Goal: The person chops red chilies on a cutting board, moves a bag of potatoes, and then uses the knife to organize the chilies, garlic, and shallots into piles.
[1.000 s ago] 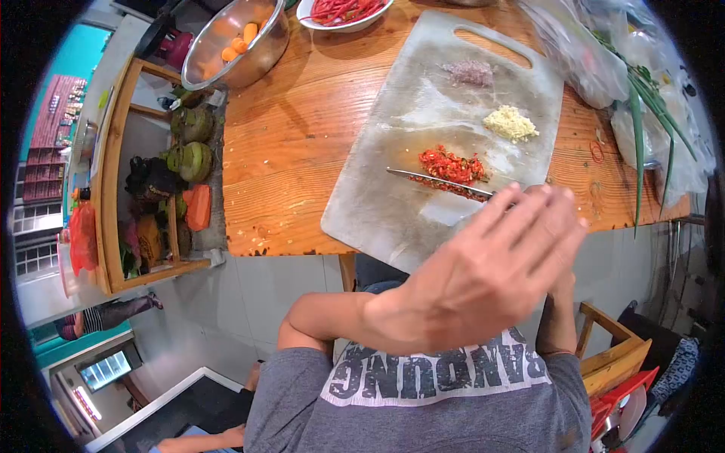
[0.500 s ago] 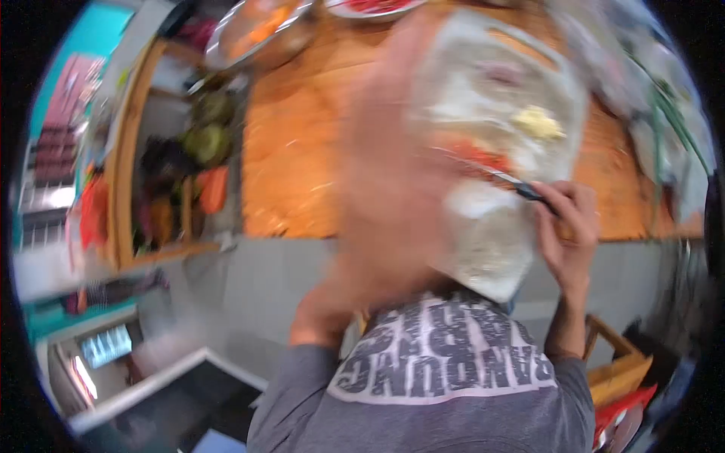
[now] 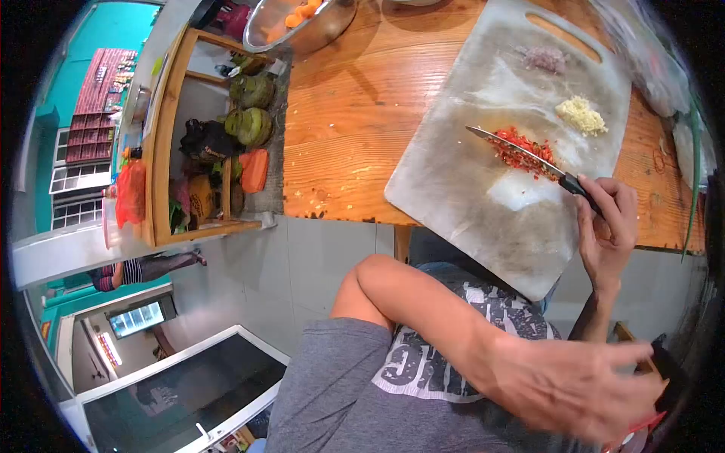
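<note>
My right hand [image 3: 610,223] grips the black handle of a kitchen knife [image 3: 525,156], its blade lying over chopped red chili [image 3: 529,151] on a worn white cutting board [image 3: 468,174]. Minced pale garlic [image 3: 581,115] sits in a small heap beyond the blade, and a pile of chopped purplish shallot [image 3: 544,59] lies near the board's handle slot. Stretched across my shirt, my left arm brings my left hand [image 3: 570,385] to the lower right, off the board. It is blurred, with fingers apart and nothing visible in them.
A metal bowl [image 3: 298,29] with orange carrot pieces stands at the wooden table's [image 3: 340,136] far left. Plastic bags [image 3: 649,53] and a long green stalk [image 3: 693,181] are on the right. A wooden shelf [image 3: 170,151] holds green vegetables. In the background at left, a person [image 3: 143,269] is visible.
My left hand has swung from above the left side of the board down across my body to the lower right. My right hand still holds the knife over the chili.
</note>
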Tool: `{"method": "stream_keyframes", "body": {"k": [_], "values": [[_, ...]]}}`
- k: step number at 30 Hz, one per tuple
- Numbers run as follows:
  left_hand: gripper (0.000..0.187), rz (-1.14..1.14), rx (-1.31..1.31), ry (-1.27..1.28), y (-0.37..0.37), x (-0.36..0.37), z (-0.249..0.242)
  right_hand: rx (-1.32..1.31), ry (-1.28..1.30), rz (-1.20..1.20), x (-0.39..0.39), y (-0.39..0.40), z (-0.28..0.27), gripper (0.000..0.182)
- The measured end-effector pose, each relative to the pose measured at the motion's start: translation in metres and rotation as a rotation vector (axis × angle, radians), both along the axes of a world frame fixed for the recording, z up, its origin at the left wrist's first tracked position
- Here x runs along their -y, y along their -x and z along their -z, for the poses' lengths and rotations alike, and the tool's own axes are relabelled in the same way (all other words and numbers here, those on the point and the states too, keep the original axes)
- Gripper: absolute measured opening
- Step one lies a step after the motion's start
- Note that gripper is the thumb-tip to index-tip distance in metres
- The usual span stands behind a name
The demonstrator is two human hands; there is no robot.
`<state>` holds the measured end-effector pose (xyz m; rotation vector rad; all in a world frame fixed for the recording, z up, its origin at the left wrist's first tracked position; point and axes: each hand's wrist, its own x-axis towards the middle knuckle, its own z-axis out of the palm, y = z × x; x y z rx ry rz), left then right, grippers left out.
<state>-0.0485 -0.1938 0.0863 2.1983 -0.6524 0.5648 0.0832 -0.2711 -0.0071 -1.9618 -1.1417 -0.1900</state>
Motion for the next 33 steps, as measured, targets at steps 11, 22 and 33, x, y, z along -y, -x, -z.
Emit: {"method": "stream_keyframes", "body": {"k": [11,22,33], "values": [[0.034,0.173,-0.277,-0.177,0.007,-0.052,-0.005,0.000,-0.118,0.014,0.006,-0.009,0.015,0.031],[0.046,-0.239,-0.499,-0.179,0.008,-0.075,0.013,0.022,-0.175,0.024,0.002,-0.008,0.023,0.033],[0.037,-0.666,-0.344,-0.270,0.014,-0.135,0.023,0.004,-0.114,0.096,0.008,-0.023,0.010,0.032]]}}
